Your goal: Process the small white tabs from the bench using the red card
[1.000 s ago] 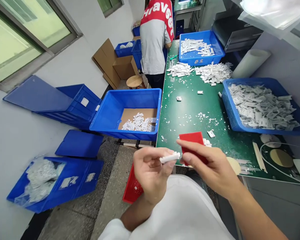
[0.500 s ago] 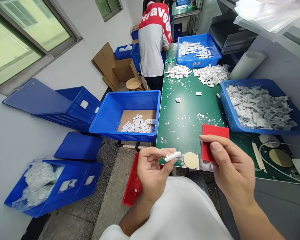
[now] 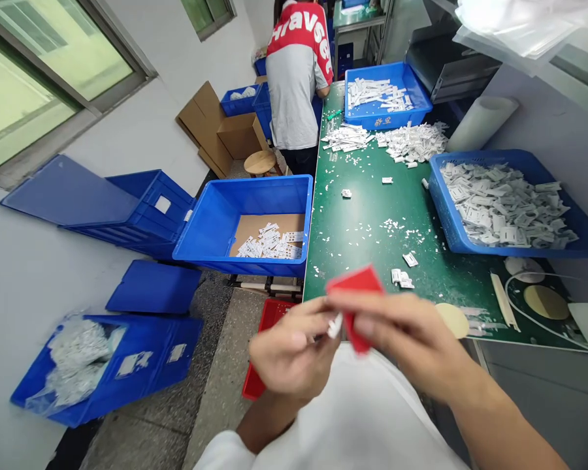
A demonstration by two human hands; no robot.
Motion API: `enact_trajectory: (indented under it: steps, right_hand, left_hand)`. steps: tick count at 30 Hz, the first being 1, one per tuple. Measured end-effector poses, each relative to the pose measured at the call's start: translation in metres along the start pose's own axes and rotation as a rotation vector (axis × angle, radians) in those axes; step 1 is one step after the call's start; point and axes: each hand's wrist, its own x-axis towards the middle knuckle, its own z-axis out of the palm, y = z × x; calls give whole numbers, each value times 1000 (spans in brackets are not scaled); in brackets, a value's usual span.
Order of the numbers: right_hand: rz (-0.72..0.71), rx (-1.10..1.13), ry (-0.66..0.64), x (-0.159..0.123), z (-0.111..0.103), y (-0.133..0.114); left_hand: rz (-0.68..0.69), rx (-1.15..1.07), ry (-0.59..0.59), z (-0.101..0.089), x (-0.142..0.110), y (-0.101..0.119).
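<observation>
My left hand pinches a small white plastic part, mostly hidden by the fingers. Close by, my right hand grips a flat red rectangular piece, its fingers across the face. That red piece is tilted and blurred by motion, its lower edge right beside the white part; whether they touch I cannot tell. Both hands are together in front of my body at the near edge of the green table. Several loose white parts lie on the table just past my right hand.
A blue basket full of white parts stands at right. A blue bin with white pieces on cardboard adjoins the table's left side. Farther back are white heaps, a blue tray and a co-worker facing away.
My right hand has moved left with the red piece, bringing it against or near my left hand. White parts on the table that were hidden behind it now show.
</observation>
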Motion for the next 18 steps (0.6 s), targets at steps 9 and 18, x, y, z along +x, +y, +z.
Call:
enact_trajectory:
  steps: [9, 18]
  right_hand:
    - [-310, -260, -24, -22, 7, -10]
    - [-220, -165, 59, -22, 12, -18]
  left_hand:
    - [-878, -755, -102, 12, 14, 23]
    - [-1147, -915, -372, 17, 10, 18]
